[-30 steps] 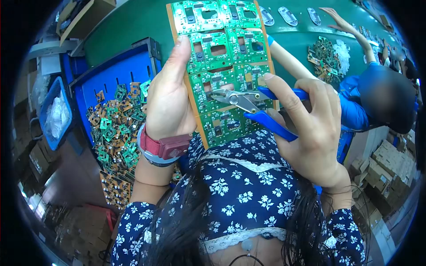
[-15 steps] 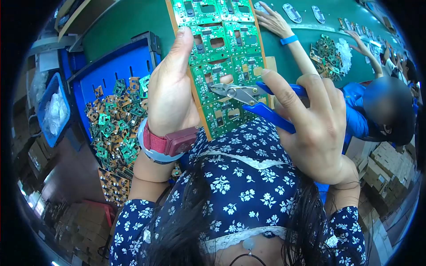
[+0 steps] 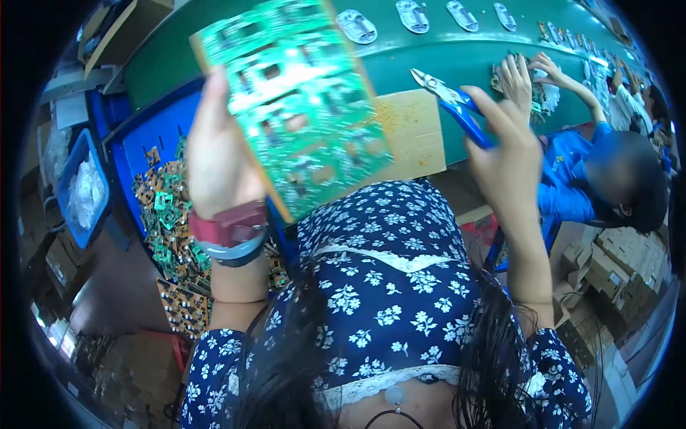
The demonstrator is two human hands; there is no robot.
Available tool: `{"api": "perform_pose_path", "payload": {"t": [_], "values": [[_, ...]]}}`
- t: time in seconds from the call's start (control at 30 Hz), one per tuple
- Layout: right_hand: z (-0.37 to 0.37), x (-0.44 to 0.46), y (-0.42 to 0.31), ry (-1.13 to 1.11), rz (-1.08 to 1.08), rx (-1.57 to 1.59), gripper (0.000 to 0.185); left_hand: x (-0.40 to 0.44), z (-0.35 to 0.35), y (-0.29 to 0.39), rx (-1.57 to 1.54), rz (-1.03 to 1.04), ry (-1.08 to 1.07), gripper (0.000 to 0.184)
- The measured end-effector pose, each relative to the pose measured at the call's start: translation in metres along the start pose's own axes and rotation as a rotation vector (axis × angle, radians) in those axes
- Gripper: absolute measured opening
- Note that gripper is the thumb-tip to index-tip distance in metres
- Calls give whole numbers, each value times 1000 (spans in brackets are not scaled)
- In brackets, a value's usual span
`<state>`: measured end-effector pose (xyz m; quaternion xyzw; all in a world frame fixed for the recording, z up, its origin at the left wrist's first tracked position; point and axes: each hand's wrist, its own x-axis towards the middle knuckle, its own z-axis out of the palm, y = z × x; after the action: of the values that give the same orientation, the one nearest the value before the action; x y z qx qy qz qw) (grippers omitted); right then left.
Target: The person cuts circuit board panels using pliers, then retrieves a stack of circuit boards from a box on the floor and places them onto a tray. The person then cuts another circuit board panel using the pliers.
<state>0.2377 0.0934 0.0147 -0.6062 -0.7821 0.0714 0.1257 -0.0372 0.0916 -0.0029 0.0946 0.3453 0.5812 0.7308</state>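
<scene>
My left hand [image 3: 221, 154] grips the left edge of a green circuit board panel [image 3: 300, 107], its thumb lying on the front face. The panel is tilted and smeared by motion, with several cut-out openings and a brown edge strip. My right hand [image 3: 509, 154] is closed around the blue handles of cutting pliers [image 3: 450, 100]. The pliers' metal jaws point up and left, apart from the panel and to its right. A red strap with a box sits on my left wrist.
A blue tray [image 3: 128, 161] at left holds a heap of small boards [image 3: 168, 214]. Cardboard [image 3: 411, 132] lies behind the panel. Several pale shells [image 3: 412, 16] stand in a row on the green table [image 3: 393, 61]. At right, a co-worker in blue [image 3: 572, 171] handles small boards.
The panel and my left hand have moved left. My right hand has drawn the pliers up and away from the panel. The cardboard now shows, and the co-worker's hands are at the small boards.
</scene>
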Motion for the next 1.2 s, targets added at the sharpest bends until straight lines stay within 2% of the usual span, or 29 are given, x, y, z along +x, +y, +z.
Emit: {"api": "perform_pose_path", "payload": {"t": [0.03, 0.1, 0.13, 0.23, 0.3, 0.37, 0.47, 0.53, 0.6, 0.63, 0.67, 0.77, 0.93, 1.0, 1.03, 1.1, 1.2], "values": [[18, -1, 17, -61, 65, -72, 42, 1, -13, 7, -6, -7, -12, 46], [59, -3, 46, -171, 166, -166, 35, 2, -40, 23, -140, 11, -243, 48], [78, -5, 58, -225, 203, -188, 31, 1, -43, 29, -144, 6, -250, 48], [129, -9, 72, -262, 181, -195, 29, -9, -43, 44, 72, 124, 2, 47], [152, -6, 69, -408, 120, -287, 39, -11, -48, 48, 39, 115, -67, 47], [152, -9, 67, -369, 87, -329, 38, -10, -51, 49, -26, 105, -207, 48], [138, -11, 57, -301, 0, -411, 36, -14, -57, 48, -1, 113, -136, 47], [92, -1, 40, -559, 322, 564, 40, -16, -54, 45, 9, 117, -100, 47], [46, -3, 23, -774, 575, 1476, 57, -15, -29, 28, 215, 170, 175, 40], [35, -5, 18, -762, 571, 1470, 57, -12, -19, 20, 315, 195, 309, 36], [25, -8, 14, -739, 546, 1456, 58, -11, -14, 15, 310, 199, 297, 36], [3, -16, 0, -697, 463, 1421, 61, -11, -2, 3, 597, 182, 149, 38], [-14, -19, -27, -671, 321, 1395, 67, -18, 31, -15, 662, 219, 101, 50], [-18, -15, -35, -672, 300, 1397, 68, -20, 38, -21, 673, 325, 42, 57], [-20, -14, -39, -467, 111, 1009, 66, -20, 41, -23, 679, 375, 6, 61], [-24, -10, -47, -52, -230, 212, 68, -24, 45, -26, 675, 346, -9, 62], [-30, -8, -55, 48, -219, 157, 71, -29, 47, -25, 658, 293, -34, 64]]}}
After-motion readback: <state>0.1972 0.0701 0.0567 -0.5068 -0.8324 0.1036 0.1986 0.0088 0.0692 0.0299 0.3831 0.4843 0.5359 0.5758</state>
